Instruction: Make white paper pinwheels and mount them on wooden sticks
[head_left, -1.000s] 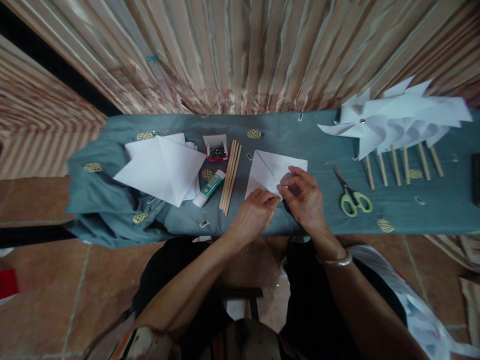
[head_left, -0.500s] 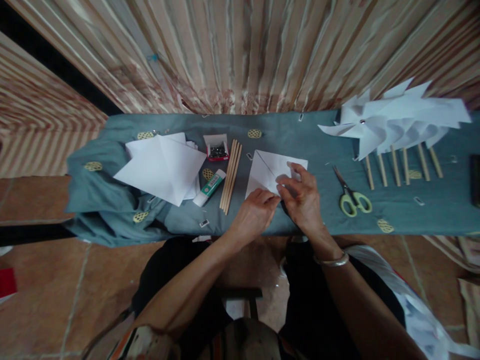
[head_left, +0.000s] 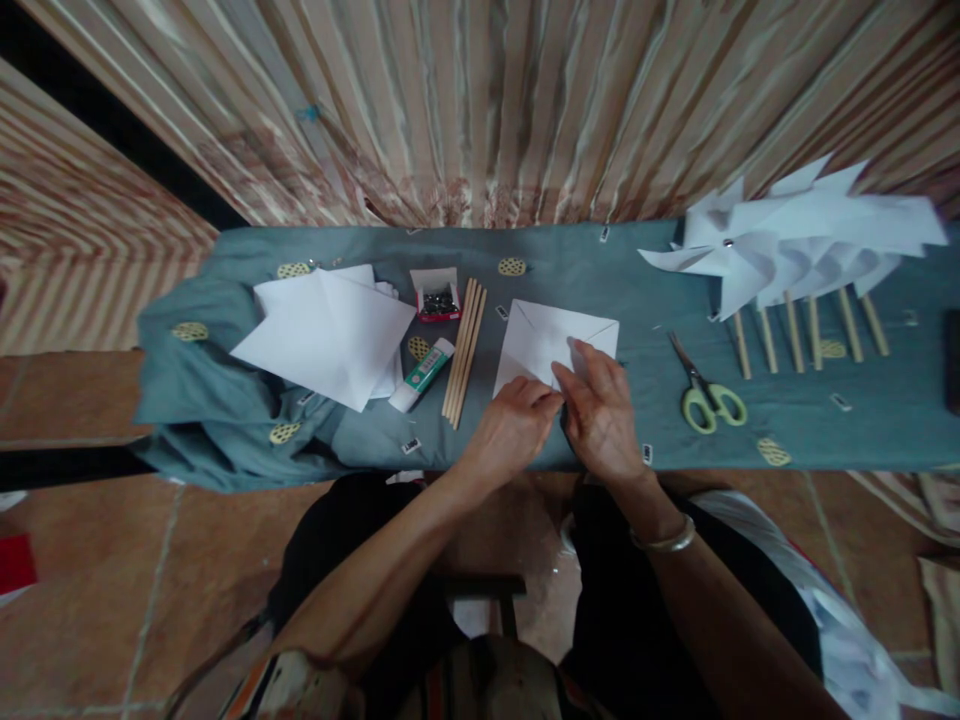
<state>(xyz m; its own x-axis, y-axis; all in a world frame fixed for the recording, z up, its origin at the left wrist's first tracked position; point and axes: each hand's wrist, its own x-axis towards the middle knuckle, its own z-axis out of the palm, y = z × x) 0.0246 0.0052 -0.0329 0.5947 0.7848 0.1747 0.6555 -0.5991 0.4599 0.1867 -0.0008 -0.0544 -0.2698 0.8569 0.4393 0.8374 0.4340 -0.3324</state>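
A square white paper sheet (head_left: 544,335) with slits running in from its upper corners lies on the cloth before me. At its near edge, my left hand (head_left: 514,420) is closed, thumb and fingers pinching the paper. My right hand (head_left: 600,405) rests on the sheet's right part, fingers apart and stretched forward, its thumb close to the left fingertips. The near right corner is hidden beneath it. Right of the sheet lie scissors (head_left: 709,392) with pale green handles, blades partly open. To the left, several wooden sticks (head_left: 465,350) lie side by side.
Farther left are a glue stick (head_left: 421,376), an open small box (head_left: 437,302) of dark metal pieces and a pile of white paper (head_left: 322,335). White paper pinwheels (head_left: 795,235) on sticks overlap at the right. A striped curtain (head_left: 480,110) hangs behind the cloth-covered table (head_left: 645,280).
My right hand's fingers have straightened and slid slightly down over the paper. The slit at the upper left, which looked long, now looks short. My left hand stays at the near edge.
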